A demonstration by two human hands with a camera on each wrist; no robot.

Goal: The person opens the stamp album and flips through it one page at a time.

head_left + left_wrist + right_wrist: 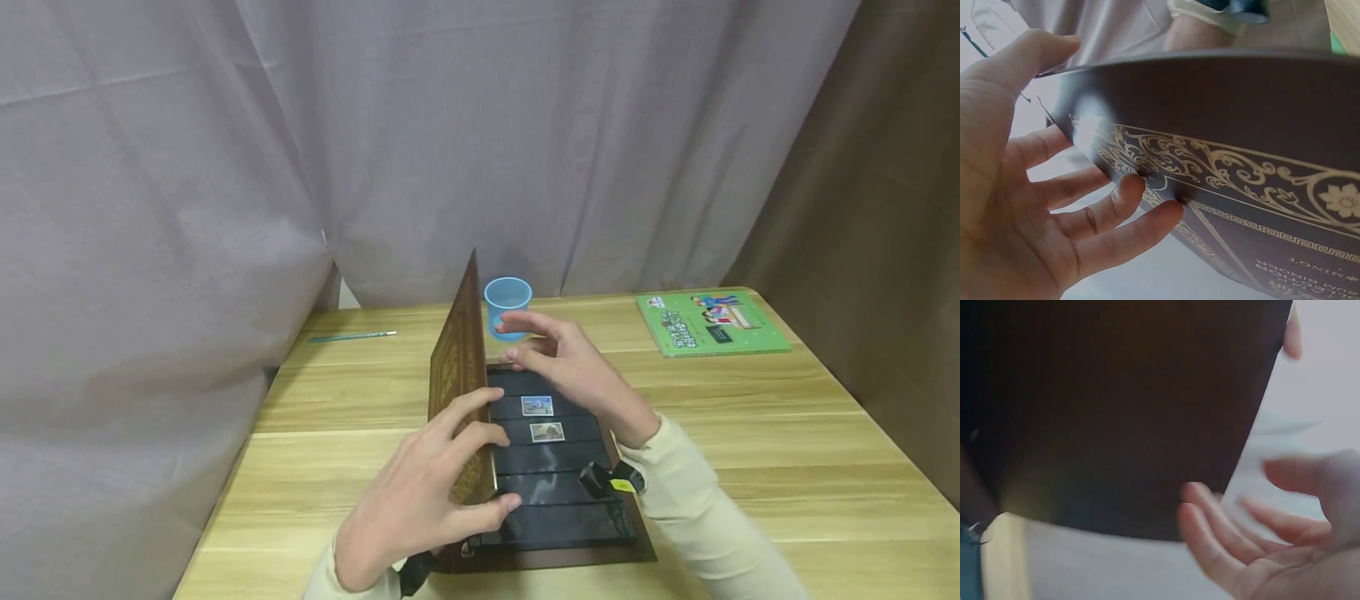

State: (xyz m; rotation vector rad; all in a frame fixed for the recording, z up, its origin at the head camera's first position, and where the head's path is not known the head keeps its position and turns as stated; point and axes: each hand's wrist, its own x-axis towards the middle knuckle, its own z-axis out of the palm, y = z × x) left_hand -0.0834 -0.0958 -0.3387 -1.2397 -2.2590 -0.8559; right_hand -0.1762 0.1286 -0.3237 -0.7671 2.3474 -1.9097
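We have our left grip [427,479] at the near part of the free edge of the album's raised brown cover [457,367], thumb and fingers spread apart and clamped on nothing; whether every fingertip touches the cover, we cannot tell. The cover stands steeply tilted, its gold-patterned outer face toward this grip. Our right grip [566,362] hangs over the far end of the open album [540,525], fingers loosely bent and apart, holding nothing. The album lies between and below our two grips, its black pocket page just right of our left fingertips. On the near side of our right grip, two small stamps, one [537,406] above the other [547,432], sit on that page. Just beyond our right fingers is a blue cup [504,302]; well to their right, a green book [708,325] lies on the bench [787,433]. Beyond our left grip, farther left, lies a pencil [352,337].
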